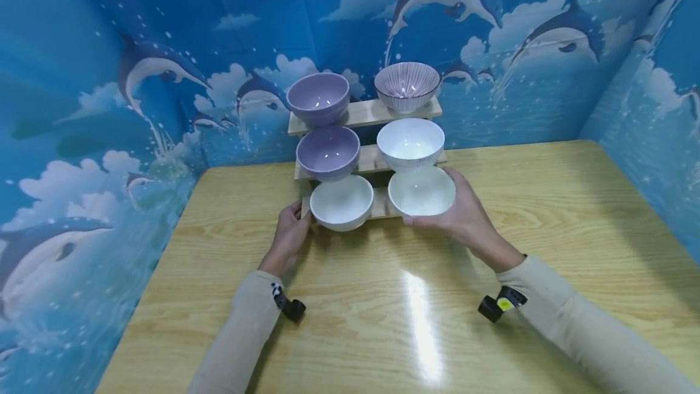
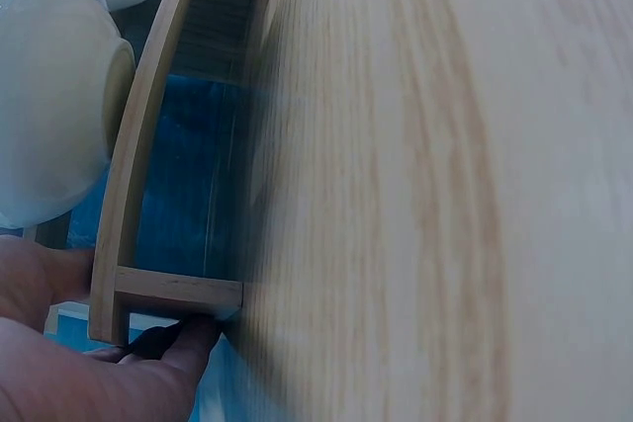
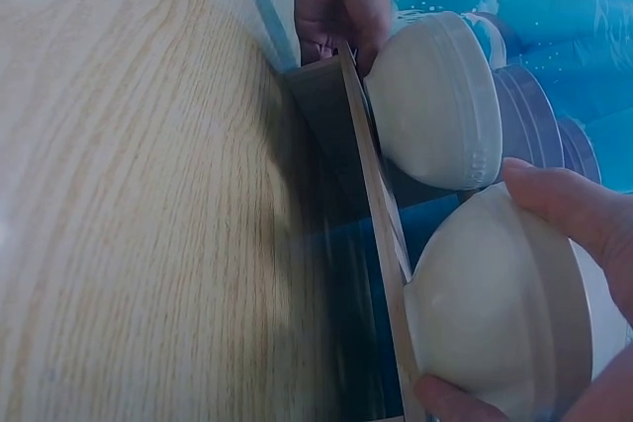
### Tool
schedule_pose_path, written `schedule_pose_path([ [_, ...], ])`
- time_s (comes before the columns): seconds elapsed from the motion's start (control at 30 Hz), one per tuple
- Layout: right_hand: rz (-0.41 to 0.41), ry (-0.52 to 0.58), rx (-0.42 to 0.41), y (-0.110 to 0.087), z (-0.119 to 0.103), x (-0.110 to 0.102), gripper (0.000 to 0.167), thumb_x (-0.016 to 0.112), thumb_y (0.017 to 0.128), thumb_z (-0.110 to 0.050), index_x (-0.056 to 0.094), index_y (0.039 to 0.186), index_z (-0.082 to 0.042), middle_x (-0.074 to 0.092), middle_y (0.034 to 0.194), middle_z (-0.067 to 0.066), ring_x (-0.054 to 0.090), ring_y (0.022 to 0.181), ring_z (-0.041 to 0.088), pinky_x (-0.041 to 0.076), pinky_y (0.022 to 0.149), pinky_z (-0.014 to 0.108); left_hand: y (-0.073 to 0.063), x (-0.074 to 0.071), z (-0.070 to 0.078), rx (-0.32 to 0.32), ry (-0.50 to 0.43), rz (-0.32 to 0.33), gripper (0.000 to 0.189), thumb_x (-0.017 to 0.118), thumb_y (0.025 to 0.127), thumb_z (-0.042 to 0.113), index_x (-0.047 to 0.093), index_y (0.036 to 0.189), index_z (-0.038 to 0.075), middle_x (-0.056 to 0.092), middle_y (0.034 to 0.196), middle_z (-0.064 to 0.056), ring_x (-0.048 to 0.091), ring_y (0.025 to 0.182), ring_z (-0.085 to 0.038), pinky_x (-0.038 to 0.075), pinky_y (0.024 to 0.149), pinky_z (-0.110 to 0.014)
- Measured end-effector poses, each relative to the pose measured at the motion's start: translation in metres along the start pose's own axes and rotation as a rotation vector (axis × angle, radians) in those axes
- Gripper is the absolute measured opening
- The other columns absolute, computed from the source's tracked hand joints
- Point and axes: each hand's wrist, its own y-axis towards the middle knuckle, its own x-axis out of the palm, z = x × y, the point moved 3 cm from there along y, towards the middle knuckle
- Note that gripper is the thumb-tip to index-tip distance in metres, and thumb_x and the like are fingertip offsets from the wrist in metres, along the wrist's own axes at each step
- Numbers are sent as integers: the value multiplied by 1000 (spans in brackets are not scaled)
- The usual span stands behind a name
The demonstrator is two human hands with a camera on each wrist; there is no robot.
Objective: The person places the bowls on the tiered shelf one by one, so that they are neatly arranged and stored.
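Note:
A three-tier wooden rack point(image 1: 367, 113) stands near the back of the table, with bowls in two columns. My left hand point(image 1: 291, 233) grips the left end of its lowest shelf, thumb on the board and fingers round the end support point(image 2: 178, 289). On that shelf, a white bowl point(image 1: 341, 202) sits right beside this hand. At the right end, my right hand point(image 1: 465, 214) holds a pale, greenish-white bowl point(image 1: 422, 190) by its side, the thumb near the rim and a finger low by the foot. The foot of this bowl meets the shelf edge in the right wrist view.
Behind are two purple bowls point(image 1: 328, 152) on the left, a white bowl point(image 1: 410, 141) on the middle right and a striped bowl point(image 1: 407, 87) on the top right. A dolphin-print curtain point(image 1: 339, 17) backs the wood-grain table point(image 1: 350, 297).

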Motion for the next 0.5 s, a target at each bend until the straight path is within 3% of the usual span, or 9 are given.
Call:
schedule_pose_path([
  [0.5,-32,44,-22,1,-1,0,119,99,65,-27,26,156,-7,47,143,16,53,123,37,52,98,52,-1,-2,0,-5,1,9,56,56,105,16,35,153,-4,46,151,-22,46,139,-28,39,115,-37],
])
